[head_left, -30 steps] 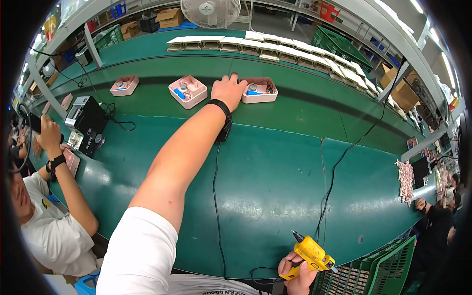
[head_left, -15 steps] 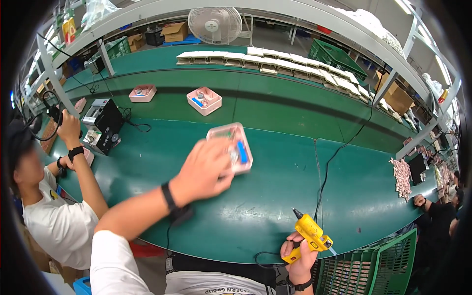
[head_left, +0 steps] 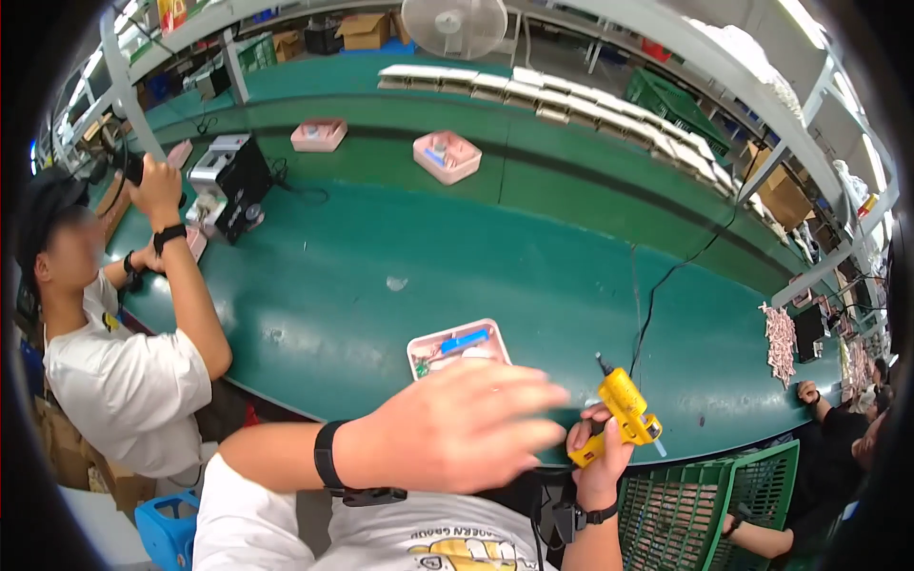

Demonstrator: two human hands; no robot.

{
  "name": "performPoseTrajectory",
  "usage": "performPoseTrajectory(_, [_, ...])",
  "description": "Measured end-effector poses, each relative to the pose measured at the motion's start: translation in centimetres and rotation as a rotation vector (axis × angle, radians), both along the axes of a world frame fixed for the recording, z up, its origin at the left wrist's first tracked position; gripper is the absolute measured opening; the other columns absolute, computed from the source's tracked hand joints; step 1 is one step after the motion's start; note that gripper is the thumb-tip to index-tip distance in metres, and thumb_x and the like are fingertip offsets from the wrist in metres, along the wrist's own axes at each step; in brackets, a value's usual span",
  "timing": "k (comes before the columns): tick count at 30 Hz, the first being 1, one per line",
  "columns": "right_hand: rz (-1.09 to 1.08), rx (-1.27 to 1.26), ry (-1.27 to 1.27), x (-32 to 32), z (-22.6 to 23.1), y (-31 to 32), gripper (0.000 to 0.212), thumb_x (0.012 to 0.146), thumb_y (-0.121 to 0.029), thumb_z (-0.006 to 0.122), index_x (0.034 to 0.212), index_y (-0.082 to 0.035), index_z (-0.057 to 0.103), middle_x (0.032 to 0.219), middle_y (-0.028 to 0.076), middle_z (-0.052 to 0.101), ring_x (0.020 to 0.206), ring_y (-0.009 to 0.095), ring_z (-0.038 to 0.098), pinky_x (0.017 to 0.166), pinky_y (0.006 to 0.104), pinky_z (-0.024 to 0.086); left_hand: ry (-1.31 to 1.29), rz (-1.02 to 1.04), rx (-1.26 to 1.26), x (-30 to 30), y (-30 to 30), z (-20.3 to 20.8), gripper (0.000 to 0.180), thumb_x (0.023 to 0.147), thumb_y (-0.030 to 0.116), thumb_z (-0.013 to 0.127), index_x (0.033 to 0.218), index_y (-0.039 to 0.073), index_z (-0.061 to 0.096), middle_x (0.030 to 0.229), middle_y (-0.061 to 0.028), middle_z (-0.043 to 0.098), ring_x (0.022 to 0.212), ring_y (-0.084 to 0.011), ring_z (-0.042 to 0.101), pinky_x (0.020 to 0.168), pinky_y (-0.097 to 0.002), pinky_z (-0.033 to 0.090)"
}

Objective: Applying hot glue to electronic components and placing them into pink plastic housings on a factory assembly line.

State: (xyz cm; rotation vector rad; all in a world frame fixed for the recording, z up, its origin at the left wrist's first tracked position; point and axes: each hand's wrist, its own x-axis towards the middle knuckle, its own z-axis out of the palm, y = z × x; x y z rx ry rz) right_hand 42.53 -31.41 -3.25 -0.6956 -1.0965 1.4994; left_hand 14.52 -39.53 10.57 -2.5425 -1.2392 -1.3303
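Note:
My right hand (head_left: 602,449) grips a yellow hot glue gun (head_left: 626,404) by its handle, its dark nozzle pointing up and away from me; a stub of glue stick shows at its rear. My left hand (head_left: 447,428) is stretched out flat, fingers extended and somewhat blurred, above the bench's near edge and left of the glue gun. Just beyond it lies a pink plastic housing (head_left: 492,335) with a blue part (head_left: 465,342) and some green and white bits inside. The hand hides the housing's near side, and whether the two touch is unclear.
Two pink housings (head_left: 447,172) (head_left: 319,135) sit on the far green strip. White pieces (head_left: 543,100) line up behind. At left, a co-worker (head_left: 124,381) works beside a black machine (head_left: 227,181). A green crate (head_left: 705,514) stands at right, near pink parts (head_left: 780,343).
The pink housing has come nearer to me and turned. My left hand has moved off it, toward me and right, fingers straightening. The view has shifted; the glue gun stays in my right hand.

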Motion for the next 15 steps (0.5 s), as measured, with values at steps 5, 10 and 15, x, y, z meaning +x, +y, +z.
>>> performPoseTrajectory(5, [-0.044, 0.043, 0.111, 0.5, -0.5, 0.1, 0.026, 0.11, -0.027, 0.06, 0.112, -0.001, 0.059, 0.108, 0.019, 0.065, 0.061, 0.017, 0.056, 0.053, 0.0335, 0.049, -0.277, -0.201, 0.237, 4.7, -1.3, 5.0, 0.021, 0.093, 0.017, 0.078, 0.111, 0.008, 0.075, 0.118, -0.0088, 0.069, 0.109, -0.0264, 0.066, 0.089, -0.0399, 0.054])
performPoseTrajectory(10, [-0.023, 0.039, 0.05, -1.1, -0.1, 0.1, 0.025, 0.111, -0.026, 0.056, 0.114, -0.001, 0.058, 0.111, 0.015, 0.063, 0.061, 0.015, 0.052, 0.052, 0.0317, 0.046, -0.207, -0.18, 0.382, 2.3, -2.8, 6.7, 0.017, 0.093, 0.022, 0.082, 0.098, 0.006, 0.082, 0.098, 0.0009, 0.074, 0.086, -0.0159, 0.067, 0.067, -0.0301, 0.052])
performPoseTrajectory(15, [-0.006, 0.031, 0.02, -0.5, 0.4, -0.5, 0.025, 0.111, -0.027, 0.056, 0.114, -0.002, 0.058, 0.109, 0.015, 0.063, 0.059, 0.014, 0.051, 0.051, 0.0309, 0.045, -0.144, -0.545, 0.084, 0.5, -1.5, 6.6, 0.023, 0.099, 0.009, 0.065, 0.111, 0.006, 0.084, 0.121, -0.0071, 0.078, 0.092, -0.0242, 0.069, 0.069, -0.0336, 0.053])
